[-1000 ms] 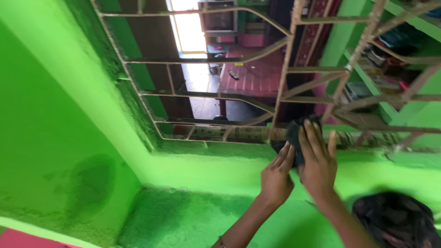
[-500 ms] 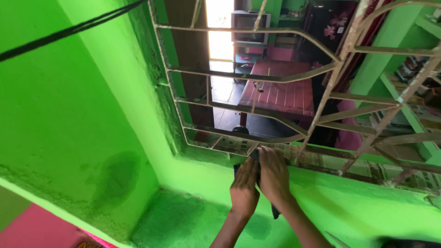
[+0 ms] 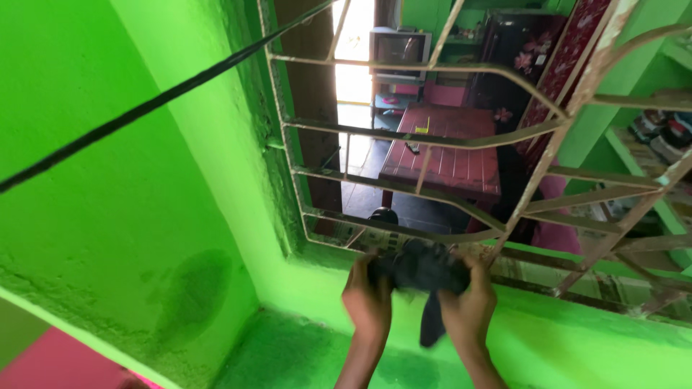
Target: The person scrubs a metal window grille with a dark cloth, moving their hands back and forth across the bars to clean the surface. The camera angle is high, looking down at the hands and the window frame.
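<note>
My left hand (image 3: 367, 295) and my right hand (image 3: 470, 299) both grip a dark cloth (image 3: 420, 270), bunched between them. A strip of the cloth hangs down below my hands. I hold it against the bottom rail of a rusty metal window grille (image 3: 404, 191), just above the bright green sill (image 3: 577, 324). Both hands are blurred.
A green wall (image 3: 122, 216) with a darker damp patch runs along the left. A black cable (image 3: 144, 108) crosses it diagonally. Through the grille I see a red table (image 3: 447, 155), a television (image 3: 400, 47) and a dark floral curtain (image 3: 519, 50).
My hands have slid left along the grille's bottom rail with the cloth. They now grip it bunched between them instead of pressing it flat. The view has shifted left.
</note>
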